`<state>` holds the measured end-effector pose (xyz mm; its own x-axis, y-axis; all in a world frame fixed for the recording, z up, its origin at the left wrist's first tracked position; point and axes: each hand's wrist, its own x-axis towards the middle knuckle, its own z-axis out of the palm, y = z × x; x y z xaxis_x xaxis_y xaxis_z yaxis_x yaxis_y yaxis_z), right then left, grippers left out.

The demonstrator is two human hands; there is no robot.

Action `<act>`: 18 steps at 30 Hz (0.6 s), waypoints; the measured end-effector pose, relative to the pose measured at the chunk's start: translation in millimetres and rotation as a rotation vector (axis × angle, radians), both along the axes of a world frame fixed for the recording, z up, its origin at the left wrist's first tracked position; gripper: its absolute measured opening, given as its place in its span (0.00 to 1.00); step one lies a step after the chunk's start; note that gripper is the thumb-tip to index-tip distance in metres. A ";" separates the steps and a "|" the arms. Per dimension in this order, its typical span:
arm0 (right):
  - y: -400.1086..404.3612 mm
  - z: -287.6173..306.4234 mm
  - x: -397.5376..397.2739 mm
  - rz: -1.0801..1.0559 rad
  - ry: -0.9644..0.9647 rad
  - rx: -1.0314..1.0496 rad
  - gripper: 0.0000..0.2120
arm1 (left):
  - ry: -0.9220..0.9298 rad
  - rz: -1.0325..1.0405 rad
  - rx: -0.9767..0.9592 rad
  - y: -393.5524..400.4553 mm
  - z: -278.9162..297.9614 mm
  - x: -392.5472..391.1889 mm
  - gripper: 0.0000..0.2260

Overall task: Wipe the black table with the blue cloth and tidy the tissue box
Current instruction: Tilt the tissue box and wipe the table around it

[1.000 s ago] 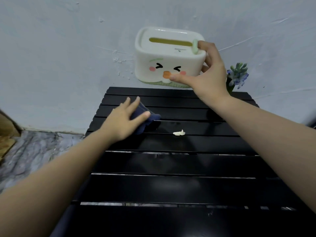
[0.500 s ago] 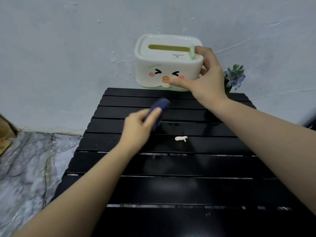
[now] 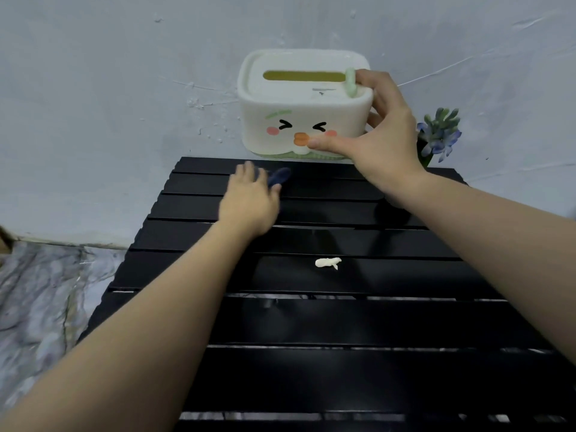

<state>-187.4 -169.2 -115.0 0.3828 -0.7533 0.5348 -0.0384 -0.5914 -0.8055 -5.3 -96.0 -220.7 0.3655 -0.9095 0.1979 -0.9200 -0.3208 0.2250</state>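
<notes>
The white tissue box [image 3: 290, 110] with a cartoon face is held up above the far edge of the black slatted table [image 3: 327, 322]. My right hand [image 3: 383, 135] grips its right end, thumb on the front, fingers over the lid. My left hand [image 3: 249, 201] presses the dark blue cloth [image 3: 278, 177] on the far slats, just below the box; most of the cloth is hidden under the palm. A small white scrap [image 3: 327, 262] lies on a middle slat.
A small plant with blue-green flowers [image 3: 439, 135] stands at the table's far right corner, behind my right wrist. A pale wall runs right behind the table. Marble-patterned floor [image 3: 40, 300] lies to the left.
My left hand has slid the blue cloth away from me, from the middle slats to the far slats near the wall. My right hand keeps the tissue box raised.
</notes>
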 end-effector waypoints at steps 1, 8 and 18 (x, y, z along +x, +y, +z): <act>-0.6 0.8 1.1 0.002 0.000 -0.004 0.39 | 0.027 -0.059 0.002 -7.1 2.8 -17.4 0.22; -0.1 5.7 5.7 -0.012 -0.003 -0.023 0.40 | 0.258 -0.573 0.097 -15.7 11.6 -112.1 0.20; 6.0 -2.1 8.0 -0.020 -0.006 0.015 0.39 | 0.257 -0.005 -0.115 58.1 24.5 60.4 0.23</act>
